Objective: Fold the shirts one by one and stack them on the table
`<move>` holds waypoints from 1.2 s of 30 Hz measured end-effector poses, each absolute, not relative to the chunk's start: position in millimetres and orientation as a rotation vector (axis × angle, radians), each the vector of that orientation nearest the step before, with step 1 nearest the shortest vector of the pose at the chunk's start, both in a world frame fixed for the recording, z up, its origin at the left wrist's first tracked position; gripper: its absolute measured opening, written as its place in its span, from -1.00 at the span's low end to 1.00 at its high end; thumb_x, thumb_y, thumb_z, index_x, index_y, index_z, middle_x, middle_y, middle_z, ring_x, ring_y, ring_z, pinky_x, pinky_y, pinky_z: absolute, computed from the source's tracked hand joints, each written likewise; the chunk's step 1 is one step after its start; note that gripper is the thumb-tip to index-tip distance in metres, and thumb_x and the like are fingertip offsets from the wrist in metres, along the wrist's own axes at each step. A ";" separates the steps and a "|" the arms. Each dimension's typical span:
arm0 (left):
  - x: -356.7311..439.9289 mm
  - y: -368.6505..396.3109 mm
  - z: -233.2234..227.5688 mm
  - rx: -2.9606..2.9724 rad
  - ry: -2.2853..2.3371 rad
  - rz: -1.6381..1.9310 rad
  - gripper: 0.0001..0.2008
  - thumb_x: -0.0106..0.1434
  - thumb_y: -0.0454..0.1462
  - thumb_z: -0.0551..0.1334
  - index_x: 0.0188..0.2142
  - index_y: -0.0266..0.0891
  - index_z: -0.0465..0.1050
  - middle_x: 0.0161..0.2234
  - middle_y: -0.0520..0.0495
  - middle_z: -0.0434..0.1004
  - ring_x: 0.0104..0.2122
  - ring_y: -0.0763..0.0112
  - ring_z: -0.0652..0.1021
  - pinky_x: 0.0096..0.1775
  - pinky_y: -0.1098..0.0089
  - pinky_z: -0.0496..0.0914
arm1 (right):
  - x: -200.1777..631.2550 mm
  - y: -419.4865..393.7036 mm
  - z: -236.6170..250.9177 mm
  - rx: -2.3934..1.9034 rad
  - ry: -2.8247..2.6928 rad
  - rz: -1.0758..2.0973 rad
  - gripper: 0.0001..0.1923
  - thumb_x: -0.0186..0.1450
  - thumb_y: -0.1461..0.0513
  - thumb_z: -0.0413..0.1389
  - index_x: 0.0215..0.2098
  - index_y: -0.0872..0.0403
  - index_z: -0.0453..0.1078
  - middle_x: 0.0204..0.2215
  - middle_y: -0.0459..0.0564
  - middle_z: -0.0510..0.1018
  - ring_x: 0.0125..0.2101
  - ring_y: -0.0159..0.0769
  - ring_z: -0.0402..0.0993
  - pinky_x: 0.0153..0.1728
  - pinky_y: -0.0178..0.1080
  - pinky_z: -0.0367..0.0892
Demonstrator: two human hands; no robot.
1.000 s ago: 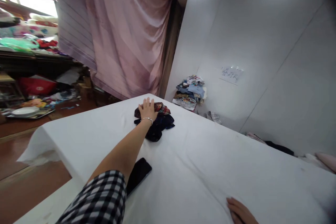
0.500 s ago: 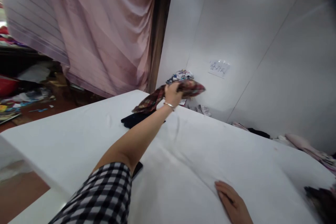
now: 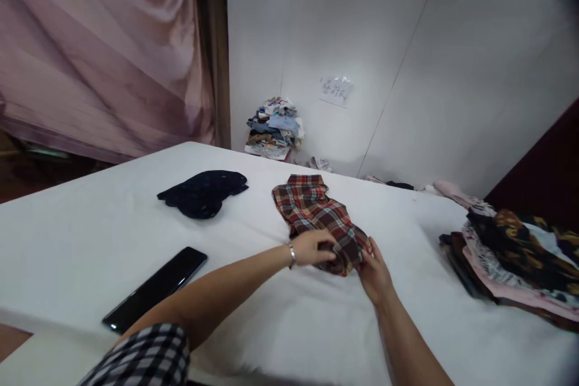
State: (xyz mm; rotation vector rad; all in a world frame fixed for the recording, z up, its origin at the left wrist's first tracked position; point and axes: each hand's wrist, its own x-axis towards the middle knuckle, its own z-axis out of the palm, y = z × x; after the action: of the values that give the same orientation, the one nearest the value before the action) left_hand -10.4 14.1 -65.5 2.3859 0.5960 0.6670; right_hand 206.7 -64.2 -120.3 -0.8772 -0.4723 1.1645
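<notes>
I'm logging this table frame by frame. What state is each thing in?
Plaid garment: lying crumpled, near end gripped.
Left hand: closed on its edge.
Right hand: pinching its corner.
Dark garment: bunched, untouched.
Phone: flat, screen dark.
Folded stack: piled at right.

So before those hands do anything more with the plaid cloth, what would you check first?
1. Both hands on the plaid cloth: ok, left hand and right hand grip its near end.
2. Cloth lying flat: not ok, near end bunched.
3. Dark garment apart from it: ok.
4. Phone out of the way: ok, off to the left.
5. Folded stack clear of the cloth: ok.
6. White sheet smooth underneath: cannot tell.
</notes>
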 end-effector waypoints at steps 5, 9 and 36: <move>-40.6 56.0 -60.4 1.910 1.578 0.912 -0.63 0.22 -0.09 0.19 -0.06 -0.25 0.44 0.00 -0.20 0.49 -0.01 0.20 0.48 0.02 0.26 0.33 | 206.6 -63.1 -116.1 -0.812 -0.508 1.219 -0.22 -0.03 0.30 0.34 0.11 -0.21 0.24 -0.08 -0.15 0.56 -0.19 -0.31 0.52 -0.23 -0.22 0.44; -44.4 80.0 -73.9 1.601 1.693 0.828 -0.58 0.15 -0.07 0.26 -0.06 -0.26 0.45 -0.08 -0.22 0.56 -0.08 0.15 0.54 -0.09 0.26 0.40 | 207.6 -63.5 -113.0 -0.802 -0.521 1.201 -0.14 -0.08 0.35 0.35 0.15 -0.17 0.22 -0.14 -0.11 0.59 -0.25 -0.29 0.53 -0.29 -0.24 0.44; 148.9 45.9 101.0 2.757 0.584 0.736 -0.76 0.09 -0.48 0.16 -0.25 -0.31 0.51 -0.24 -0.10 0.60 -0.25 0.42 0.54 -0.18 0.46 0.39 | 237.8 -70.1 -99.3 -0.669 -0.436 0.989 -0.42 0.10 -0.07 0.23 0.03 -0.08 0.32 -0.20 -0.02 0.61 -0.17 -0.20 0.54 -0.29 -0.18 0.47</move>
State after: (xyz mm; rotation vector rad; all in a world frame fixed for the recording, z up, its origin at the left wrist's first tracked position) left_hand 148.9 45.9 101.0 2.7573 0.5837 0.7357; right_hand 237.8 -70.1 -99.3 -0.6689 -0.4359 0.9895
